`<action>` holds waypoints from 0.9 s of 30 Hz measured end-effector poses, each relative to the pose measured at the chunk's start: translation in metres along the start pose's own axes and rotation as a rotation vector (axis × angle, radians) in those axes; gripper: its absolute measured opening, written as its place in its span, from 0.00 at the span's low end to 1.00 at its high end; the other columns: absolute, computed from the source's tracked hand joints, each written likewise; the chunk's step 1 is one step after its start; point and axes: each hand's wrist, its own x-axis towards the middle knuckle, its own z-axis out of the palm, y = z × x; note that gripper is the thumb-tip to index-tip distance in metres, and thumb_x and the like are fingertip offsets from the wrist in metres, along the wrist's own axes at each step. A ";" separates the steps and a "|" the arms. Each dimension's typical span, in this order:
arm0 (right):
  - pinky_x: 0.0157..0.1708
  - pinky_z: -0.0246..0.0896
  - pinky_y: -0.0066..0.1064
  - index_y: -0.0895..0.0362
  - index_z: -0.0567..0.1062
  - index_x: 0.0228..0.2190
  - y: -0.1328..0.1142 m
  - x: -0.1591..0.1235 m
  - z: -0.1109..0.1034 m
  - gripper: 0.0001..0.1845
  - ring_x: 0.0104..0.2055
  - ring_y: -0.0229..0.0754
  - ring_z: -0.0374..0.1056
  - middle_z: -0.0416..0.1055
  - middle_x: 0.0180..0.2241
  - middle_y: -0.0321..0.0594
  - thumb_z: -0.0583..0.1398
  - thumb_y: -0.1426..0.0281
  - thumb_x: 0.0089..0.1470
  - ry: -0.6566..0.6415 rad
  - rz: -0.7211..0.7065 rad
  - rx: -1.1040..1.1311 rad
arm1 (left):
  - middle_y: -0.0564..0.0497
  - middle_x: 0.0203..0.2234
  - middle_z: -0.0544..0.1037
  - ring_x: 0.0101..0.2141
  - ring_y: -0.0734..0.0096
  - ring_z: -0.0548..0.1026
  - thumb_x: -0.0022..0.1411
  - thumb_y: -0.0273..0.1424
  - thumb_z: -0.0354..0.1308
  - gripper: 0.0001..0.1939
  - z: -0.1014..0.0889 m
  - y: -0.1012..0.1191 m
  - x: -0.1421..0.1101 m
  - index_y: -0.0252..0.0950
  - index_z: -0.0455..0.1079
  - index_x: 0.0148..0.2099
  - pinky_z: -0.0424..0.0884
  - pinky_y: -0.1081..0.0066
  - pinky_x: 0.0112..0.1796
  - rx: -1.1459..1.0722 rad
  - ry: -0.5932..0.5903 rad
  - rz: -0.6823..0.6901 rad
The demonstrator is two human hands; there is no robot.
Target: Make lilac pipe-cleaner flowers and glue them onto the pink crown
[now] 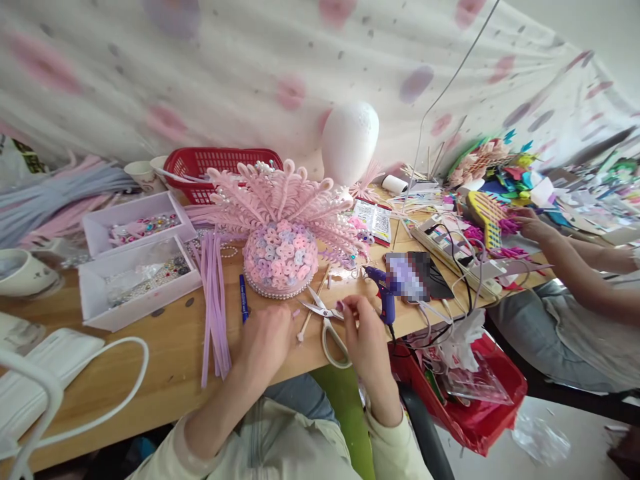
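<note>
My left hand (266, 340) rests on the wooden table (165, 353), fingers curled under, just in front of a pink and lilac headpiece (280, 230) of pipe-cleaner fans and rosettes. What it holds, if anything, is hidden. My right hand (361, 333) is closed, fingertips pinched near the blades of white-handled scissors (327, 327) lying on the table edge. A thin stick (310, 313) lies between my hands. A blue pen (243, 298) and a bundle of lilac pipe cleaners (215, 307) lie to the left.
A blue glue gun (384, 297) stands right of my hand. Two white trays of beads (135, 267), a red basket (220, 167) and a white foam head (349, 141) sit behind. Another person's hand (535, 227) works at the right beside a yellow comb-like tool (485, 217). A red bin (470, 393) is below.
</note>
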 end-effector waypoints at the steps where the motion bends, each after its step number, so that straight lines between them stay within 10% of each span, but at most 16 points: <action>1: 0.33 0.64 0.36 0.55 0.72 0.36 0.003 0.011 0.001 0.11 0.32 0.47 0.71 0.77 0.32 0.44 0.51 0.68 0.67 0.012 0.031 -0.022 | 0.38 0.36 0.85 0.38 0.49 0.83 0.71 0.31 0.49 0.16 -0.005 -0.007 -0.006 0.33 0.77 0.41 0.68 0.65 0.31 -0.001 -0.008 -0.008; 13: 0.38 0.63 0.38 0.58 0.74 0.24 0.009 0.066 0.023 0.13 0.35 0.52 0.74 0.77 0.28 0.50 0.55 0.81 0.56 -0.100 0.139 -0.179 | 0.56 0.18 0.73 0.20 0.68 0.73 0.60 0.36 0.53 0.10 -0.007 -0.080 -0.051 0.40 0.74 0.31 0.65 0.71 0.27 -0.603 -0.029 0.009; 20: 0.42 0.72 0.36 0.55 0.75 0.36 -0.033 0.016 -0.021 0.07 0.42 0.47 0.78 0.80 0.40 0.46 0.57 0.68 0.62 -0.148 0.010 0.221 | 0.58 0.17 0.67 0.18 0.73 0.67 0.57 0.40 0.59 0.12 -0.005 -0.062 -0.050 0.38 0.76 0.35 0.64 0.75 0.21 -1.103 0.135 -0.019; 23: 0.47 0.74 0.38 0.54 0.74 0.34 -0.066 -0.019 -0.014 0.04 0.51 0.48 0.77 0.79 0.48 0.47 0.59 0.68 0.62 -0.170 -0.022 0.663 | 0.58 0.16 0.69 0.17 0.74 0.67 0.59 0.39 0.59 0.11 -0.001 -0.043 -0.047 0.37 0.76 0.35 0.64 0.76 0.20 -1.180 0.179 0.033; 27: 0.39 0.79 0.34 0.55 0.76 0.36 -0.085 -0.041 0.010 0.04 0.40 0.46 0.81 0.82 0.40 0.47 0.60 0.71 0.61 0.046 0.047 0.714 | 0.54 0.18 0.74 0.20 0.71 0.71 0.61 0.34 0.56 0.11 0.005 -0.021 -0.050 0.38 0.79 0.36 0.68 0.74 0.24 -1.021 0.228 0.216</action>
